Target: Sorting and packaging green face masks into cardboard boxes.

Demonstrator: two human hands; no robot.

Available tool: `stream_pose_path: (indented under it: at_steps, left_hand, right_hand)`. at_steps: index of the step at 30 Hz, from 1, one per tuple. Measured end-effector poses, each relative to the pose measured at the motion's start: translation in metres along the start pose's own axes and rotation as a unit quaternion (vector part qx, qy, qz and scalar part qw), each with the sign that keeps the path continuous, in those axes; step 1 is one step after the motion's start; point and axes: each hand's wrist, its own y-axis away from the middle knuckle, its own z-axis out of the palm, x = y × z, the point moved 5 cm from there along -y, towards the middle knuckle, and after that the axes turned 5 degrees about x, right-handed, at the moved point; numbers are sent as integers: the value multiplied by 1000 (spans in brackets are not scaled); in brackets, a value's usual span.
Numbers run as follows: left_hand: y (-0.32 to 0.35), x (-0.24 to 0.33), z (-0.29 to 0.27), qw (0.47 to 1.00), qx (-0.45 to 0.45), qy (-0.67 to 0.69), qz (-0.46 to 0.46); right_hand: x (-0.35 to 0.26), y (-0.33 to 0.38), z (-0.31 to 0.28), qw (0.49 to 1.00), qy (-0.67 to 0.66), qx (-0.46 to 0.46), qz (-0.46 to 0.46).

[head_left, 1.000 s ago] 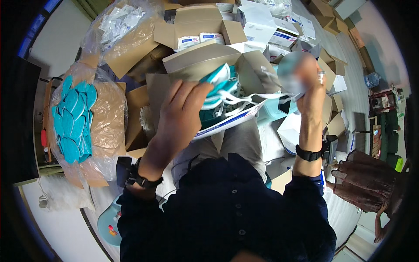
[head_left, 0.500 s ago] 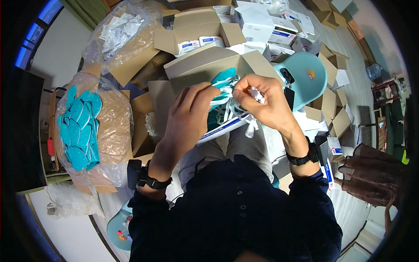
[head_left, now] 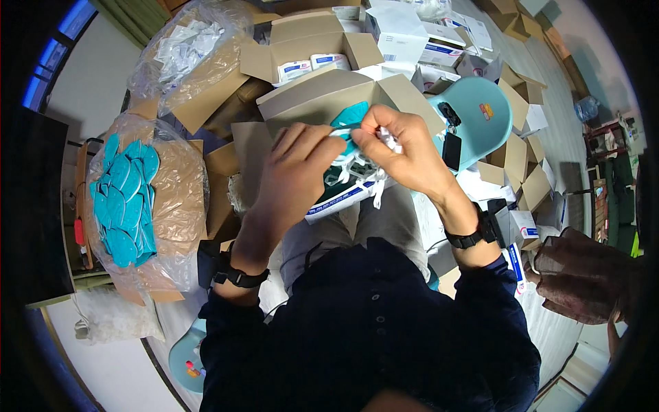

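teal pieces (head_left: 125,199) heap in clear plastic (head_left: 180,266); my left hand (head_left: 295,165) pinches a strapped teal piece (head_left: 351,115) over the open carton (head_left: 340,201) (white straps (head_left: 378,192) dangling), my right hand (head_left: 399,145) has those straps gripped, and brown boxes (head_left: 511,159) stand further right.

The right hand (head_left: 405,152) has come in from farther right to white straps (head_left: 357,167) near the left hand (head_left: 296,165).

Looks like a home room doubling as a workroom. Has a window (head_left: 55,51), a green curtain (head_left: 129,24), a plank floor (head_left: 548,336) and a pale-blue stool (head_left: 484,134) on the homely side; on the working side, holds open cardboard boxes (head_left: 312,95), white cartons (head_left: 397,33) and a great many teal pieces (head_left: 123,199).
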Motion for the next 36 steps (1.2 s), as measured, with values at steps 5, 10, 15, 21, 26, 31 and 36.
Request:
stream_pose_path:
  at_steps: [5, 10, 15, 21, 26, 31, 36]
  left_hand:
    - [1, 4, -5, 998, 25, 51, -23]
    - [5, -2, -20, 990, 82, 67, -93]
    - [5, -19, -16, 966, 104, 89, -219]
    - [-7, -5, -10, 990, 68, 38, -120]
    - [-2, -6, -6, 985, 88, 85, -124]
    - [1, -8, -5, 990, 73, 54, -107]
    - [7, 1, -5, 995, 67, 56, -42]
  right_hand:
    - [38, -19, -10, 956, 247, 114, -109]
    - [69, -21, -59, 955, 177, 233, 37]
    - [29, -4, -26, 979, -105, 161, 71]
    - [23, -1, 7, 967, -177, 167, 69]
    - [26, 1, 22, 924, -338, 86, 158]
    - [17, 1, 11, 979, -188, 55, 55]
    - [13, -8, -16, 988, 79, 108, -75]
